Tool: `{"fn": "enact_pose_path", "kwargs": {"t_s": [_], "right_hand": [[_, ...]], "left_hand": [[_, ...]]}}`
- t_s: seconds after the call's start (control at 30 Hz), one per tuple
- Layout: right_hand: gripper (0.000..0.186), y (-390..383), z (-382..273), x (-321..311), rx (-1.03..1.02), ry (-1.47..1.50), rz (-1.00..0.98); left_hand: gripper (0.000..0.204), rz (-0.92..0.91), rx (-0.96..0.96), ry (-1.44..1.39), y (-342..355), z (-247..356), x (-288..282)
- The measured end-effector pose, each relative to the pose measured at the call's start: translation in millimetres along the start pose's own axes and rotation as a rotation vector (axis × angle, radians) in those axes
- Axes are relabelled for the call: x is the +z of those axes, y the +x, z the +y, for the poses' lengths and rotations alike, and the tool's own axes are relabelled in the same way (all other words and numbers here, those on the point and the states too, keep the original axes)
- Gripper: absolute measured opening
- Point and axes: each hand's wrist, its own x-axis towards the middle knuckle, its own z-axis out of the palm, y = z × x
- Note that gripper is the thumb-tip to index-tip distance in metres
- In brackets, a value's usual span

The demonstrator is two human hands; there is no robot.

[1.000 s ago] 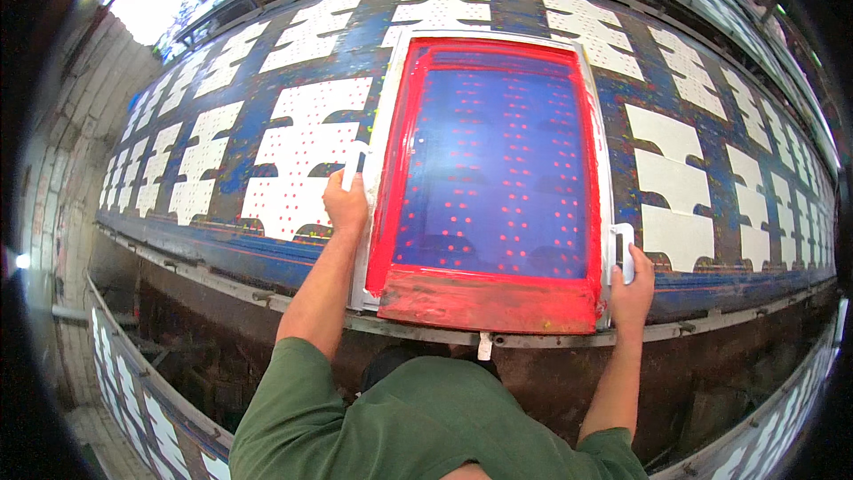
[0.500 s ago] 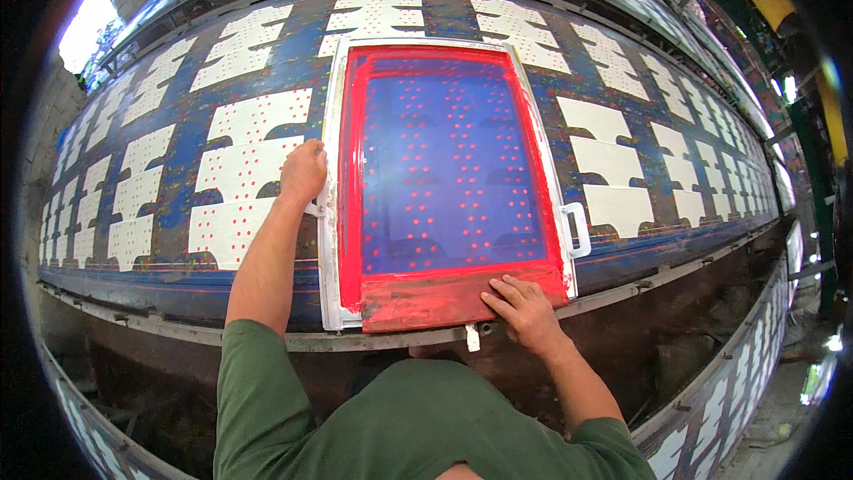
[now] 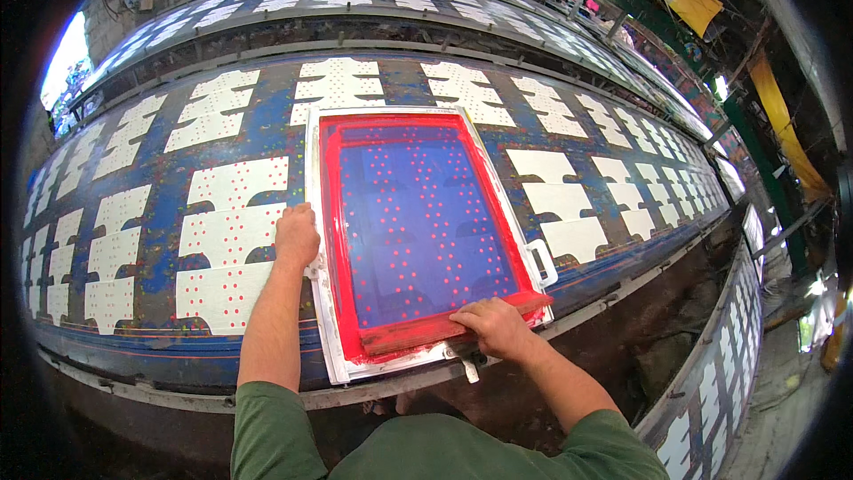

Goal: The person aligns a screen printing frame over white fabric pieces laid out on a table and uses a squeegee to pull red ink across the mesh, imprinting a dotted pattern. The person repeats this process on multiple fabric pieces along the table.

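A screen-printing frame (image 3: 317, 307) with a pale rim and blue mesh (image 3: 418, 231) lies on the long table in front of me, bordered inside by wet red ink. Rows of dots show in the mesh. My left hand (image 3: 298, 236) is closed on the frame's left edge, beside a small metal fitting. Along the near end of the screen lies a red-smeared squeegee (image 3: 413, 336). My right hand (image 3: 496, 327) grips it toward its right end, the fingers curled over its top. A white handle (image 3: 541, 265) stands out from the frame's right side.
White cut panels lie in rows along the table; the panels (image 3: 233, 231) to the left bear red dots, while the nearest panels (image 3: 562, 204) to the right look plain. A metal rail (image 3: 178, 400) runs along the near edge. More panel-covered tables (image 3: 702, 373) stand behind and at right.
My right hand has gone from fingers laid on the squeegee to a grip over it. The squeegee has tipped, showing a narrower face. My view has tilted upward; my left hand stays on the frame.
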Motion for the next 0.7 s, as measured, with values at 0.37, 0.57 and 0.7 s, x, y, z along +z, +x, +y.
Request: {"fn": "enact_pose_path", "kwargs": {"t_s": [0.37,0.57,0.7], "right_hand": [[0.033,79,67,-29,0.183,0.231,-0.396],[0.031,172,130,-34,0.097,0.168,-0.184],[0.032,245,179,-29,0.064,0.099,-0.039]], "left_hand": [[0.021,-0.036,-0.008,-0.030,-2,3,-5],[0.026,-0.037,-0.065,-0.085,1,6,-10],[0.032,-0.023,-0.081,-0.145,0,9,-14]]}}
